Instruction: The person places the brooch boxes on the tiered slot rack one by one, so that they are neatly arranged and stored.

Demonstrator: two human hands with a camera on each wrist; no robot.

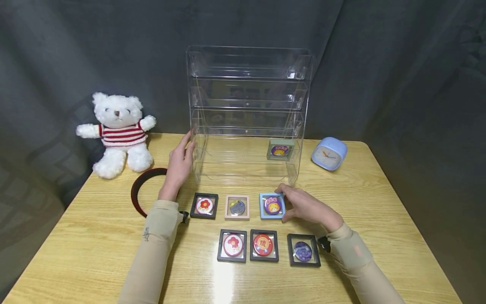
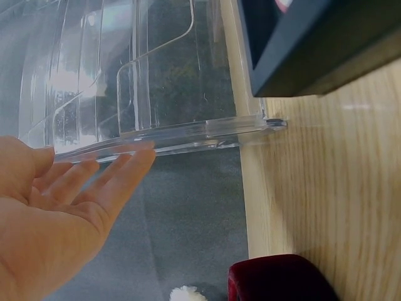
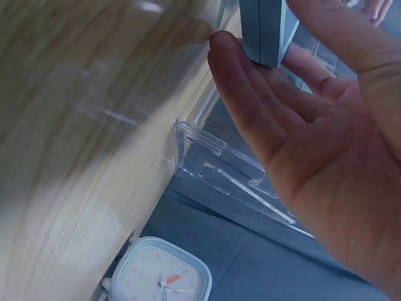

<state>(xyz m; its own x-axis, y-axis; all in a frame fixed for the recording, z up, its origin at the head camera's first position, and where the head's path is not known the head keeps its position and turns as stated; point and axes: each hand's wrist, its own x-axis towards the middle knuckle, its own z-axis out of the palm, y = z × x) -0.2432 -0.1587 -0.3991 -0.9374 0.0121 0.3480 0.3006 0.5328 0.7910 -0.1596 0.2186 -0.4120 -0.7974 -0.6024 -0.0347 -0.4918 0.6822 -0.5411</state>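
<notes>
A clear acrylic display rack (image 1: 247, 78) with several tiers stands at the back of the table. My left hand (image 1: 180, 165) rests against its left side, and in the left wrist view the fingers (image 2: 125, 179) lie extended along the clear panel. My right hand (image 1: 309, 207) holds a light-blue square display frame (image 1: 272, 206) at its right side, fingers at the top edge and thumb near the lower corner. Behind that frame's window is a purple badge with a yellow bear. A green frame (image 1: 281, 150) with a similar badge stands at the right of the rack's bottom tier.
Left of the blue frame lie a pink frame (image 1: 237, 207) and a black frame (image 1: 204, 205). Several black frames (image 1: 264, 245) form a nearer row. A dark-red headband-like loop (image 1: 138, 190) and white teddy bear (image 1: 120, 133) are left; a blue alarm clock (image 1: 329, 153) is right.
</notes>
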